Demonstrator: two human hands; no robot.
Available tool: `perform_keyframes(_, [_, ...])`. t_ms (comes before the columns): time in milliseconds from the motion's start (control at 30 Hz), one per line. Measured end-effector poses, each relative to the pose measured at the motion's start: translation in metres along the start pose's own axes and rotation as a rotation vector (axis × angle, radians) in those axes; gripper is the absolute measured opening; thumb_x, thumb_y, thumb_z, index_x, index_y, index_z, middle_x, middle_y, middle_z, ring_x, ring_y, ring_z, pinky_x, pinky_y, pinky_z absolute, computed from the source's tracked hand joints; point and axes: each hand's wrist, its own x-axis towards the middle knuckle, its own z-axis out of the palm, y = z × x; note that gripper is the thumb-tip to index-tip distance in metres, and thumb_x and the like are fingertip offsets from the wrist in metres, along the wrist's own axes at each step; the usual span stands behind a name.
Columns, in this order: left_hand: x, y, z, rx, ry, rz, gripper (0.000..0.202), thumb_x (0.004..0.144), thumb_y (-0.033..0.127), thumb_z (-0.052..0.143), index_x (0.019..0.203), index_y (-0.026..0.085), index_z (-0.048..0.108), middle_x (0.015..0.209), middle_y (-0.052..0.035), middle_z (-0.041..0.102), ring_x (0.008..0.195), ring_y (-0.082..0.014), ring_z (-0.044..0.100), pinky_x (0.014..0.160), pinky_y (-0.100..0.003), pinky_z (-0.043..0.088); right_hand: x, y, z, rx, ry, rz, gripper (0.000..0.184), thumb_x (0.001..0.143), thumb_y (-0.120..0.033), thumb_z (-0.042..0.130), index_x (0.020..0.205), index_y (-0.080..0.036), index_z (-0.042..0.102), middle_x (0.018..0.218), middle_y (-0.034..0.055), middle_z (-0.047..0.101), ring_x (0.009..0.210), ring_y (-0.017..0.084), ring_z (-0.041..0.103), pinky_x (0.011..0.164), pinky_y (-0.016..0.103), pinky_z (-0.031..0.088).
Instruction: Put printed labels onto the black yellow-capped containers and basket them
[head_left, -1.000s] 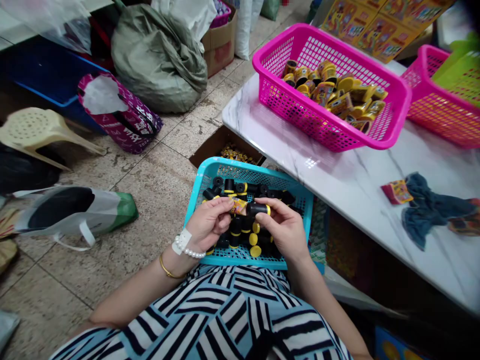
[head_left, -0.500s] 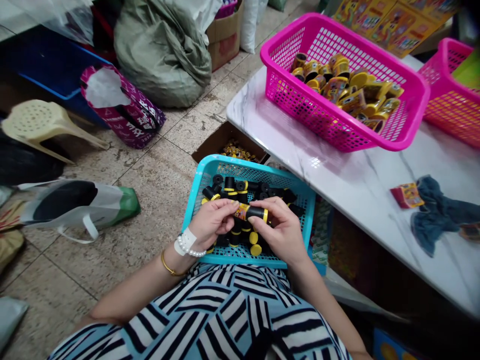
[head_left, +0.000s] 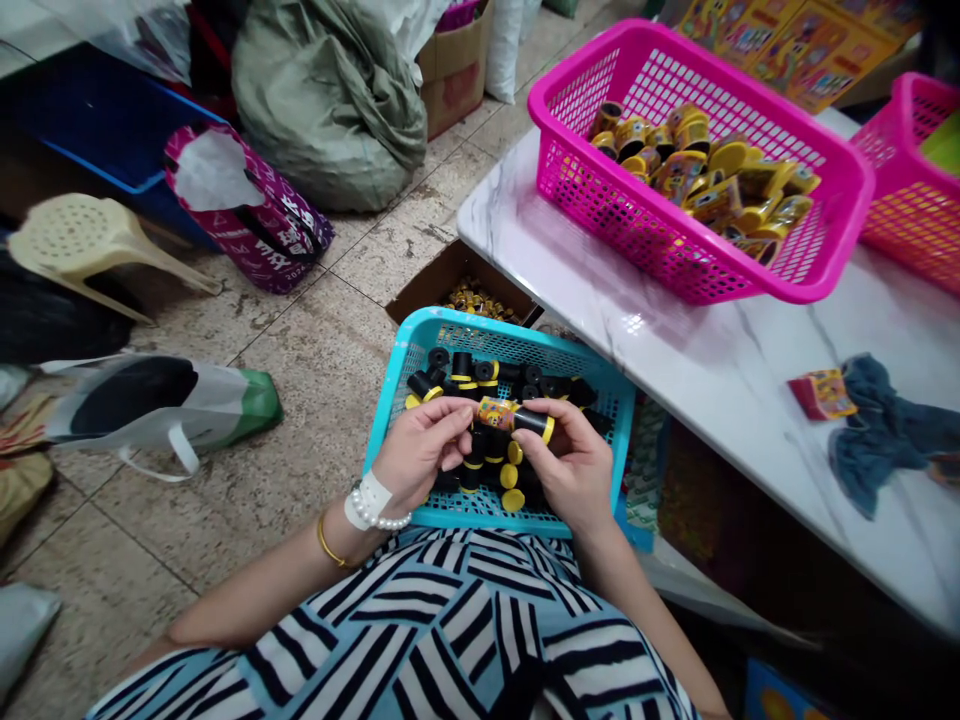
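In the head view, my right hand (head_left: 571, 462) grips a small black cylinder (head_left: 517, 417) by its yellow-rimmed right end, between thumb and fingers. A colourful yellow-orange label covers its left part. My left hand (head_left: 421, 447) is closed in a pinch right at the labelled end; what lies between those fingertips is too small to make out. Under both hands stands a light-blue plastic basket (head_left: 381, 420) with several black cylinders (head_left: 461, 366) in it, many with yellow ends (head_left: 513, 499).
A pink basket (head_left: 600, 215) of yellow labelled cylinders (head_left: 682, 170) stands on the marble-patterned table (head_left: 517, 225), with a second pink basket and a denim item (head_left: 874, 430). An open cardboard box (head_left: 420, 285) sits by the table edge. Bags and a stool (head_left: 82, 235) are at left.
The cylinder has shifted slightly right with my right hand, so more of its label shows. My left hand stays pinched near its left end.
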Motion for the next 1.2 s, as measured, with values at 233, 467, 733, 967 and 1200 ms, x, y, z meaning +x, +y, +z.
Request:
perform_keyframes(233, [0.004, 0.004, 0.003, 0.125, -0.198, 0.027, 0.041, 0.071, 0.028, 0.084, 0.108, 0.016, 0.070, 0.091, -0.0040, 0.068, 0.070, -0.0106, 0.062, 0.060, -0.021, 0.050, -0.003, -0.005, -0.001, 0.050, -0.096, -0.118, 0.028, 0.083, -0.027, 0.074, 0.110, -0.029, 0.069, 0.106, 0.0048, 0.066, 0.099, 0.021, 0.063, 0.089, 0.036, 0.052])
perform_keyframes(467, [0.007, 0.005, 0.002, 0.218, -0.243, 0.000, 0.035, 0.068, 0.024, 0.086, 0.098, 0.015, 0.071, 0.088, -0.0031, 0.071, 0.071, -0.0114, 0.063, 0.067, -0.023, 0.051, -0.009, -0.011, -0.014, -0.113, -0.248, -0.175, 0.051, 0.092, -0.027, 0.063, 0.141, -0.032, 0.054, 0.112, 0.0068, 0.058, 0.103, 0.021, 0.059, 0.092, 0.039, 0.051])
perform_keyframes(733, [0.017, 0.000, 0.018, 0.322, -0.296, 0.056, 0.035, 0.070, 0.030, 0.085, 0.098, 0.015, 0.072, 0.088, -0.0048, 0.072, 0.073, -0.0124, 0.064, 0.071, -0.024, 0.050, -0.010, -0.004, -0.013, -0.194, -0.046, -0.312, 0.061, 0.083, -0.025, 0.076, 0.139, -0.035, 0.053, 0.109, 0.0046, 0.072, 0.096, 0.023, 0.067, 0.088, 0.042, 0.055])
perform_keyframes(967, [0.016, -0.002, 0.013, 0.206, -0.310, -0.116, 0.041, 0.079, 0.048, 0.075, 0.100, 0.014, 0.066, 0.073, -0.0014, 0.064, 0.054, -0.0085, 0.056, 0.048, -0.019, 0.042, -0.008, 0.009, -0.016, -0.197, 0.004, -0.434, 0.032, 0.079, -0.025, 0.079, 0.109, -0.029, 0.067, 0.109, 0.0074, 0.073, 0.101, 0.026, 0.069, 0.088, 0.046, 0.057])
perform_keyframes(1200, [0.023, -0.005, 0.020, 0.234, -0.365, -0.117, 0.041, 0.078, 0.049, 0.076, 0.098, 0.014, 0.068, 0.070, 0.0002, 0.062, 0.052, -0.0076, 0.055, 0.047, -0.018, 0.043, -0.005, 0.017, -0.013, -0.115, 0.004, -0.344, 0.026, 0.077, -0.028, 0.081, 0.100, -0.028, 0.068, 0.096, 0.0045, 0.074, 0.092, 0.024, 0.069, 0.083, 0.042, 0.057])
